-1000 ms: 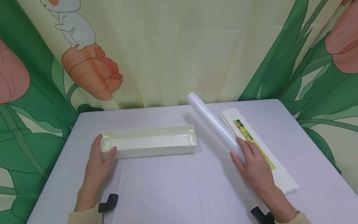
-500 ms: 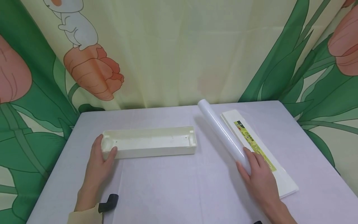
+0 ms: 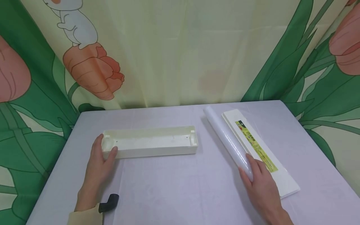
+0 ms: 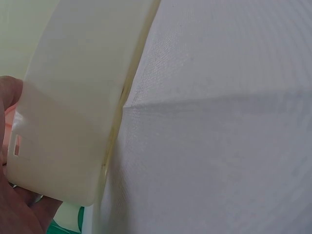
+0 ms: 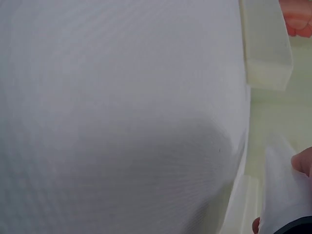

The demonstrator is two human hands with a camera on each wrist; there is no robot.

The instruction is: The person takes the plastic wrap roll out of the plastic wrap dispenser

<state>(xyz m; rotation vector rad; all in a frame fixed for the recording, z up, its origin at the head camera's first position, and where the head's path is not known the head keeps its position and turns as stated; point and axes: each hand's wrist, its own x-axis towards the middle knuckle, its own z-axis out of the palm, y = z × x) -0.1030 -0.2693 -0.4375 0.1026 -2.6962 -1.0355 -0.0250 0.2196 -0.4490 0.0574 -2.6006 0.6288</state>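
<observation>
In the head view my left hand (image 3: 98, 168) grips the left end of a long, open, off-white plastic box (image 3: 152, 152), thumb at the front wall and fingers at the back. The left wrist view shows the box wall (image 4: 73, 112) close up. My right hand (image 3: 260, 186) holds the near end of a glossy roll of cling film (image 3: 229, 142). This roll slants low along the left side of a long white cover (image 3: 282, 179) bearing a yellow-green label (image 3: 256, 145). Whether the roll touches the table along its whole length, I cannot tell.
A white cloth covers the table (image 3: 168, 193). Behind it hangs a curtain (image 3: 174, 62) printed with tulips, a rabbit and a carrot. Black wrist-camera mount (image 3: 109, 203) sits at the left cuff.
My right hand has moved the roll of cling film right and down, towards the white cover, and its far end has dropped closer to the table. The left hand and box stay put.
</observation>
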